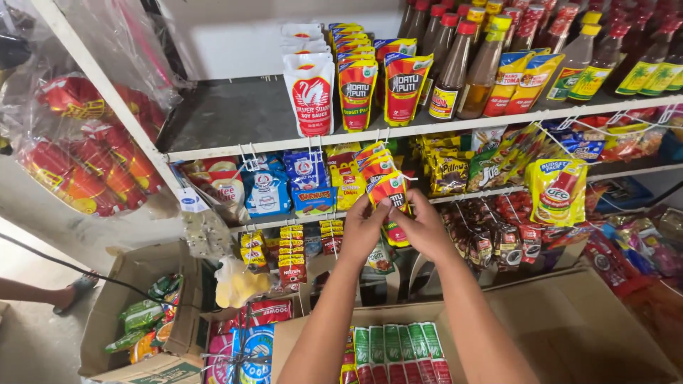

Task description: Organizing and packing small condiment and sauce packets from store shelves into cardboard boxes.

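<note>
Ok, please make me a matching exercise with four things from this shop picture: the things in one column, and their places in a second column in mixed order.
Things:
1. white stand-up pouch
2. strip of orange and red sachets
3. green and red sachets
4. brown glass bottles

Places:
A. lying in the open cardboard box below the arms
B. on the top shelf, at the left end of the row of pouches
C. held by the left hand and right hand
D. on the top shelf, to the right of the pouches

Pairs: 1-B, 2-C, 3-A, 4-D
</note>
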